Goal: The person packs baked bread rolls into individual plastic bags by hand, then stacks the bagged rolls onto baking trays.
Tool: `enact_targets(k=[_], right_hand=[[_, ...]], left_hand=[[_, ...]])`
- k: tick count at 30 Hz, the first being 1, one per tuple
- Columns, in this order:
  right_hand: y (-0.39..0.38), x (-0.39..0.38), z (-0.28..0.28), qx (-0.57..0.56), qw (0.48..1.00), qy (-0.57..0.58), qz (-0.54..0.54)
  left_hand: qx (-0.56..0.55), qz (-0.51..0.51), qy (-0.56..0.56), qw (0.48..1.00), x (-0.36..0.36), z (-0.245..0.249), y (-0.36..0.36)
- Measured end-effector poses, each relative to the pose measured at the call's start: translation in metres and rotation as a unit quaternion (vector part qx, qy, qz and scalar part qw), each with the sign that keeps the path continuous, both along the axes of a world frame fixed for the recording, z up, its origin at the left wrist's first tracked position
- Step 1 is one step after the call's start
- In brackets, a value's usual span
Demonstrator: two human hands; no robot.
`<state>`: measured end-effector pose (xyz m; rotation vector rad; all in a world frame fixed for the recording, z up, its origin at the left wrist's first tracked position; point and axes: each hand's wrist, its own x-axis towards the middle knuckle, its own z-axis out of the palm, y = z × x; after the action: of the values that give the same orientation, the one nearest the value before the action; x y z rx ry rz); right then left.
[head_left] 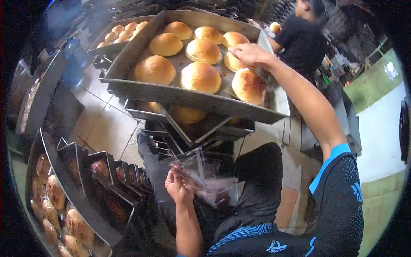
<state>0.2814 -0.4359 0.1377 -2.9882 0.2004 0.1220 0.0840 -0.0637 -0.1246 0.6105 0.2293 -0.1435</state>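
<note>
While left hand (177,187) pinches clear bag (195,169), right hand (249,54) covers bun (233,64); grip there unclear, fingertips hidden.

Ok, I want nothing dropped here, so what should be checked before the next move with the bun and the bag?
1. Right hand is on a bun: ok, it lies on one at the tray's right side.
2. Fingers closed around that bun: cannot tell.
3. Left hand has the clear bag: ok, pinched and held up over the lap.
4. Bag mouth open: cannot tell.
5. Top tray sits level: not ok, it tilts on the trays stacked beneath.
6. Other person is away from the reaching hand: ok, standing behind the tray.
</note>
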Motion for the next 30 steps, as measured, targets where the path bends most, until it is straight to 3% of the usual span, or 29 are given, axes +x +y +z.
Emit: enact_targets(k=[2,4,5,6,7,8,10,11,12,13,14,16,18,20,22,24,25,27,28,30], right_hand=[[-0.001,0.022,0.001,-0.03,0.999,-0.023,-0.023],[-0.001,0.034,0.013,-0.031,0.992,-0.024,-0.121],[-0.003,0.031,0.015,0.008,0.99,-0.027,-0.138],[0.012,0.017,0.038,0.019,0.992,0.064,-0.102],[0.003,0.003,0.035,0.101,0.993,0.056,-0.036],[-0.009,-0.015,0.035,0.182,0.982,0.044,0.029],[-0.02,-0.049,0.039,0.233,0.969,-0.085,-0.02],[-0.023,-0.069,0.039,0.255,0.954,-0.151,-0.043],[0.008,-0.103,0.059,0.438,0.881,-0.175,-0.04],[0.016,-0.133,0.07,0.538,0.827,-0.161,-0.033],[0.022,-0.163,0.074,0.632,0.761,-0.144,-0.022],[0.046,-0.227,0.06,0.655,0.744,-0.103,0.083],[0.074,-0.27,0.017,0.64,0.763,-0.059,0.069],[0.123,-0.299,-0.006,0.675,0.737,0.04,0.004],[0.156,-0.32,-0.024,0.711,0.702,0.027,-0.026],[0.174,-0.334,-0.037,0.526,0.837,-0.143,0.053],[0.183,-0.339,-0.038,0.416,0.869,-0.244,0.113],[0.203,-0.336,-0.05,0.338,0.863,-0.3,0.227],[0.21,-0.337,-0.055,0.279,0.868,-0.305,0.274],[0.217,-0.342,-0.056,0.276,0.854,-0.331,0.291]], left_hand=[[-0.007,0.0,-0.003,1.0,0.001,0.003,0.005],[-0.006,0.004,0.001,1.0,-0.001,0.003,0.009],[0.004,0.01,-0.009,1.0,-0.002,-0.003,0.009],[0.009,0.01,0.003,1.0,-0.004,-0.003,0.01],[0.014,0.008,0.013,1.0,-0.004,-0.001,0.009],[0.019,0.004,0.02,1.0,-0.003,0.003,0.008],[0.01,-0.021,0.0,1.0,-0.003,0.011,0.011],[0.024,-0.023,-0.007,0.999,-0.003,0.013,0.011],[0.039,-0.024,-0.015,0.999,-0.003,0.016,0.011],[0.054,-0.014,-0.014,0.998,-0.002,0.028,0.011],[0.058,0.072,0.01,0.996,-0.002,0.04,0.002],[0.06,0.045,-0.038,0.996,-0.005,0.071,0.009],[0.218,0.051,-0.077,0.972,-0.011,0.094,0.006],[0.368,0.062,-0.155,0.915,-0.018,0.116,-0.005],[0.376,-0.014,-0.233,0.897,-0.029,0.122,-0.003],[0.274,-0.059,-0.191,0.941,-0.045,0.155,-0.007],[0.22,-0.079,-0.166,0.958,-0.052,0.169,-0.013],[0.09,-0.113,-0.221,0.964,-0.066,0.178,-0.024],[0.08,-0.103,-0.226,0.965,-0.074,0.188,-0.025],[0.087,-0.044,-0.227,0.969,-0.083,0.212,-0.03]])
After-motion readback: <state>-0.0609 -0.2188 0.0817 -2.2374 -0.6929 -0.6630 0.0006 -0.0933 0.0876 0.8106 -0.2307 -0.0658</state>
